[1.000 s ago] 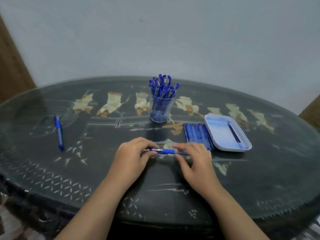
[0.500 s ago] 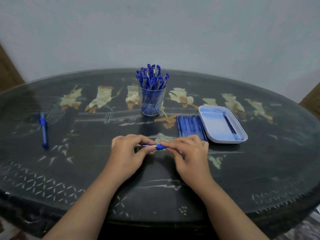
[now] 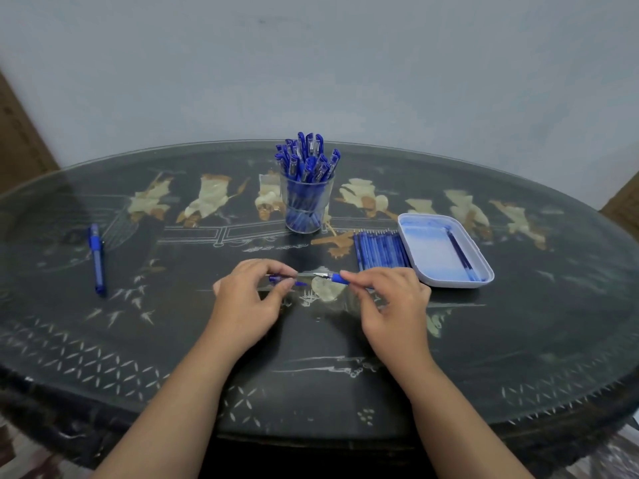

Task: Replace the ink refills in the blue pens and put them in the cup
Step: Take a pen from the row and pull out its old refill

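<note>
Blue pen halves [image 3: 338,279] — left hand [image 3: 247,300], right hand [image 3: 392,300] pinching

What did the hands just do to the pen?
The left hand and right hand drew apart sideways, and the pen between them seems to have come apart, each hand pinching one part. The cup, refills, tray and loose pen stayed put.

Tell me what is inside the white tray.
The tray holds one dark refill lying along its right side, on a blue-smeared floor. Its near wall may hide a sliver of floor.
</note>
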Motion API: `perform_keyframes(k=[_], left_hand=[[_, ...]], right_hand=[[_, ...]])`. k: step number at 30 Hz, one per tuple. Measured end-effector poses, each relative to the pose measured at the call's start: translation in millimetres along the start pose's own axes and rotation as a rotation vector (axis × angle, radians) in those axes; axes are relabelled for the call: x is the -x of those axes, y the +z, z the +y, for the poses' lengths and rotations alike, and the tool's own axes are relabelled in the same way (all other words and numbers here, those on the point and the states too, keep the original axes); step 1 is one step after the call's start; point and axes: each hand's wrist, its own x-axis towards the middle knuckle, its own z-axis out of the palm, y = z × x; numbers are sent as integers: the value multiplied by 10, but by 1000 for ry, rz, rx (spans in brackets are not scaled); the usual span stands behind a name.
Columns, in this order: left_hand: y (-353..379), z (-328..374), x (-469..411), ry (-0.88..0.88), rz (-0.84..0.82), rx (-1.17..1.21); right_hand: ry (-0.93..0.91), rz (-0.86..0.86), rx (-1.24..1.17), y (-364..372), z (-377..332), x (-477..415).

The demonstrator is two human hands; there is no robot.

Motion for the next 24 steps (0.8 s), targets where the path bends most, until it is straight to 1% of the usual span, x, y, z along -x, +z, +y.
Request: perform_keyframes(k=[3, 6, 10, 13, 16, 21, 24], left_hand=[[27, 12, 3, 35, -36, -149], [41, 6, 3, 39, -65, -206], [15, 9, -1, 27, -92, -185], [0, 40, 17, 35, -90, -113], [26, 41, 29, 100, -65, -58], [79, 1, 11, 161, -23, -40], [108, -20, 14, 182, -15, -93]], right_hand=[[18, -31, 22, 4, 14, 4], [29, -46, 32, 5, 8, -3], [38, -66, 31, 11, 6, -4], [25, -83, 38, 22, 6, -3], [-6, -103, 50, 30, 13, -4], [-62, -117, 33, 32, -8, -3], [-81, -111, 25, 29, -7, 0]])
